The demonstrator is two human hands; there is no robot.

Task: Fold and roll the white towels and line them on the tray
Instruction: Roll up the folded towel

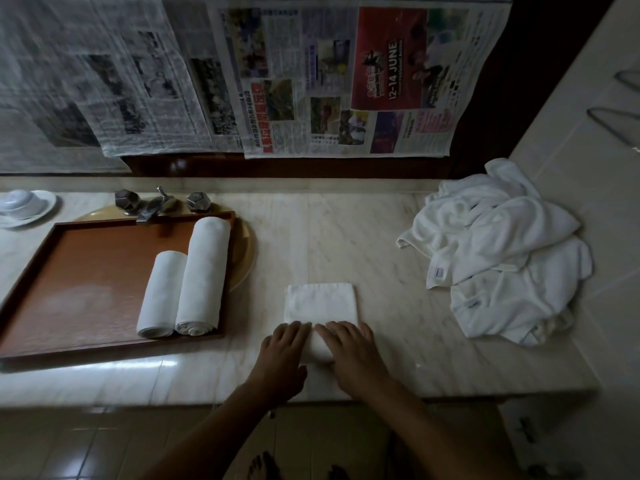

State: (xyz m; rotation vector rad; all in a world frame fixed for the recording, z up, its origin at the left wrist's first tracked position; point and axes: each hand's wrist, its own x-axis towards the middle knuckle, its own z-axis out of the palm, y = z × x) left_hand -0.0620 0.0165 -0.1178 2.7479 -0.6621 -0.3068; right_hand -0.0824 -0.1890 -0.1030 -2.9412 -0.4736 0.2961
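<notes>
Head camera looks forward and down, close above the counter (329, 237).

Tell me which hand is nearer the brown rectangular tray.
Left. The left hand presses the tray-side end of the folded white towel; the right hand presses its other end, farther from the brown rectangular tray.

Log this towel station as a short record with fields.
hands: left hand and right hand lie flat on the near end of the folded towel, which looks partly rolled
tray: brown tray holds two touching rolls, short roll left of long roll
pile: heap of unfolded white towels on the counter, right
background: faucet, newspapers
</notes>
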